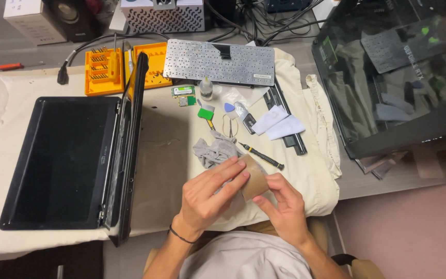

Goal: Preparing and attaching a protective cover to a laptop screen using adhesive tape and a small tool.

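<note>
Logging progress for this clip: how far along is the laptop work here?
Done: the keyboard is out, lying face down behind the opened laptop. In hand: left hand and right hand together hold a small tan piece over the cloth. Left: the laptop remains apart, with the screwdriver and bit case out.

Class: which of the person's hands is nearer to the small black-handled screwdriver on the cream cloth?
Right. The right hand lies just below the small black-handled screwdriver; the left hand sits farther off, down and to the left of it.
</note>
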